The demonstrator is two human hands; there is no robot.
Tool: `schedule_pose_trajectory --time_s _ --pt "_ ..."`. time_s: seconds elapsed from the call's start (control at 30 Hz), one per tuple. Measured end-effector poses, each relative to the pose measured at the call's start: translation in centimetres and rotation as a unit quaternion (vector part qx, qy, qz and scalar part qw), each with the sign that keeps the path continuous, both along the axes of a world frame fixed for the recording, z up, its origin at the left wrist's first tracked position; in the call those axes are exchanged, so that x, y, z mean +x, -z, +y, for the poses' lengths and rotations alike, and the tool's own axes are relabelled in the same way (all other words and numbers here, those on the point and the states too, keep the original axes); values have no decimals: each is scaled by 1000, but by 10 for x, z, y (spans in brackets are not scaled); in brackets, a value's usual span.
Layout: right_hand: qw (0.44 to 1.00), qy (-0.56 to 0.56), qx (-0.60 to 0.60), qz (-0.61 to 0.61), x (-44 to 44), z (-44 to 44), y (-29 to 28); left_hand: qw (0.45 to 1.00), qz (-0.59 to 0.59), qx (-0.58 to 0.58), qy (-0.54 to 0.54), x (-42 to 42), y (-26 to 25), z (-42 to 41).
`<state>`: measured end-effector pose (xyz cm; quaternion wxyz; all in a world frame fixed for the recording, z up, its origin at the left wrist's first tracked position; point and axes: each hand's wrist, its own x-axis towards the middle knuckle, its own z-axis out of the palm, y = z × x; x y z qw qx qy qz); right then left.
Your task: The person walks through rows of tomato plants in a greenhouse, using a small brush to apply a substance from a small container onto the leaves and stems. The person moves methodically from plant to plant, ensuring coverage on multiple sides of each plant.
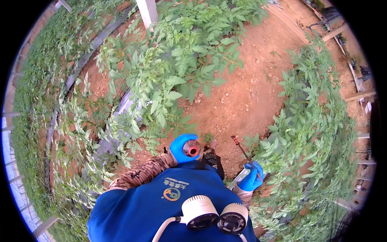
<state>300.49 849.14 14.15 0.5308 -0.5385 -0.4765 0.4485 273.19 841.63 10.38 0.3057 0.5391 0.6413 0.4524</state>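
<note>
My left hand [178, 150], in a blue glove, grips a dark translucent bottle [188, 144] in front of my waist. The bottle's red-rimmed mouth [193, 151] is uncapped and faces up toward me. In my right hand [251, 178], also blue-gloved, is a thin dark stick [245, 156], held near its lower end. Its far end, a wet-looking red tip [234, 140], points up and left above the bare soil. The stick and the bottle are apart. What is inside the bottle cannot be made out.
Leafy tomato plants [178, 69] stand ahead to the left, and another row [311, 121] lies to the right. A reddish soil path [248, 93] runs between them. Plastic mulch film [121, 106] covers the left bed. A white post [147, 13] rises there. A white neck fan [199, 208] hangs over my chest.
</note>
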Motion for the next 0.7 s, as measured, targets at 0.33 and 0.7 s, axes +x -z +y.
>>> schedule_pose_trajectory --time_s 0.33,0.7 --pt "996 -75 40 -21 18 191 -23 991 -30 -5 -134 20 -8 138" --pt "969 -244 42 -22 -110 320 -36 908 131 64 -392 -123 54 232"
